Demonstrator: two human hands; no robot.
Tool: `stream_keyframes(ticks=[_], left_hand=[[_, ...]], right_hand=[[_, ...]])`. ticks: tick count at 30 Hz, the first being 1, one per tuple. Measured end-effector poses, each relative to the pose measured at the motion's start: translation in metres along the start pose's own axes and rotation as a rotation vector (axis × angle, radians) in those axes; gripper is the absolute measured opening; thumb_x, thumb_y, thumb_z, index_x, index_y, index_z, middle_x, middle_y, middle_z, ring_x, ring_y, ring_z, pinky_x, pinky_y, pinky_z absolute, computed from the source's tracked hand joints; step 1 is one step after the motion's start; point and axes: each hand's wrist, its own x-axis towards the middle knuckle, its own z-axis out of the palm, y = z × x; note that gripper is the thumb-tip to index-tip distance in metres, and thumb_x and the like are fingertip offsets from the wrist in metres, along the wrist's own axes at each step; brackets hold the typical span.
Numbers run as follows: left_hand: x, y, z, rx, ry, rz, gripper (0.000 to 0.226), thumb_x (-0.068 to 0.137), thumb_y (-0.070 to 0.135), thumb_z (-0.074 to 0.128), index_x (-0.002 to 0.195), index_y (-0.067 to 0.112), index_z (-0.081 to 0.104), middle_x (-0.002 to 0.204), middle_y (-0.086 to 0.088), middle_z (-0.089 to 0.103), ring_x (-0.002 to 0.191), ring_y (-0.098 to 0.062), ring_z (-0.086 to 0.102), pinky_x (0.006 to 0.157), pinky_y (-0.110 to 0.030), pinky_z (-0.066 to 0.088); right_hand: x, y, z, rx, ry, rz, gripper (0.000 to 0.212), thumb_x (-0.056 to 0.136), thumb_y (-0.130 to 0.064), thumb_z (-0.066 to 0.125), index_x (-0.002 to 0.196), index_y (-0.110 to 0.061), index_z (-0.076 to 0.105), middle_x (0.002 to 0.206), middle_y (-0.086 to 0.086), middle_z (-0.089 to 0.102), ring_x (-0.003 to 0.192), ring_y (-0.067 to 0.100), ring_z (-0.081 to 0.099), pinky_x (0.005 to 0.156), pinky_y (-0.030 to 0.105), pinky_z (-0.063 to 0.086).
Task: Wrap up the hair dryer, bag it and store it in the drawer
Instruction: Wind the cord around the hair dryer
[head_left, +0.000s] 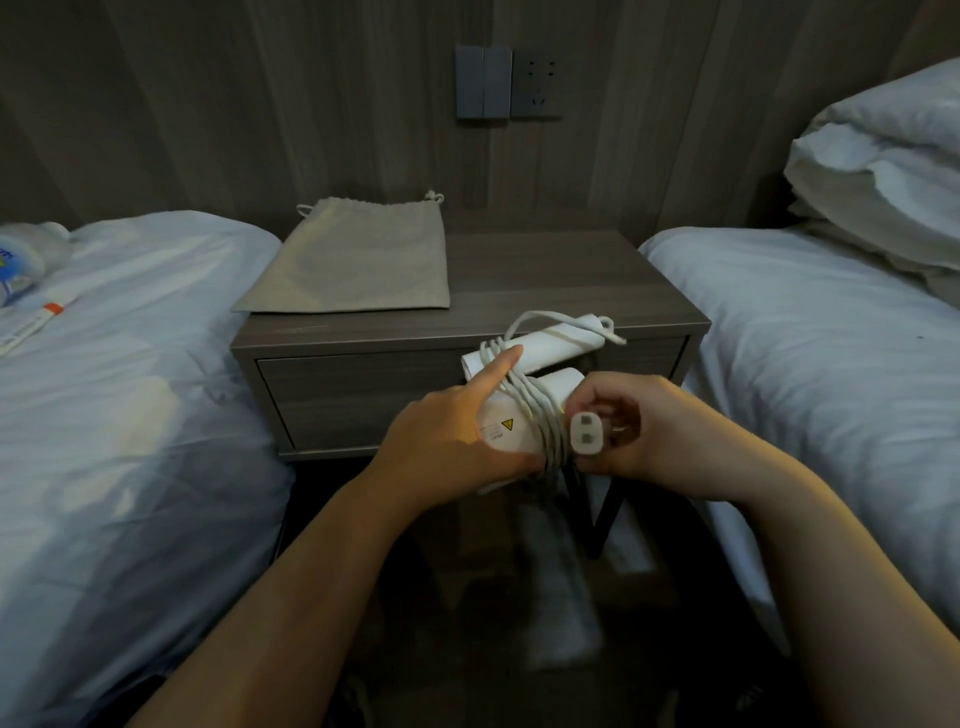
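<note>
Wrapping looks nearly done in the head view: at centre frame the left hand (447, 441) clasps the folded white hair dryer (524, 400), forefinger stretched along the cord (540, 415) coiled round it, while the right hand (628, 431) pinches the plug (585, 434) between narrow fingers. Next, I judge, the plug end needs tucking under the coils. Above, the bag (353, 260) lies flat on the nightstand (571, 275), whose drawer (363, 400) is closed.
</note>
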Motion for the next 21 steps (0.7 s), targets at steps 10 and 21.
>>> stream_keyframes(ticks=[10, 21], left_hand=[[0.0008, -0.0016, 0.0016, 0.054, -0.1, 0.025, 0.099, 0.064, 0.061, 0.071, 0.137, 0.061, 0.005, 0.125, 0.005, 0.058, 0.101, -0.013, 0.057, 0.089, -0.032, 0.049], [0.0007, -0.008, 0.0054, 0.294, -0.104, 0.138, 0.099, 0.069, 0.065, 0.063, 0.14, 0.054, -0.004, 0.131, 0.001, 0.053, 0.108, -0.016, 0.054, 0.085, -0.031, 0.044]], right_hand=[[-0.0023, -0.0068, -0.0019, -0.085, 0.038, -0.008, 0.039, 0.064, -0.01, 0.082, 0.09, -0.032, 0.063, 0.086, 0.003, 0.068, 0.07, 0.019, 0.064, 0.065, 0.028, 0.055], [0.0044, 0.0024, 0.003, -0.395, 0.125, 0.087, 0.022, 0.064, -0.026, 0.082, 0.083, -0.026, 0.071, 0.067, -0.011, 0.056, 0.063, -0.001, 0.055, 0.058, 0.007, 0.041]])
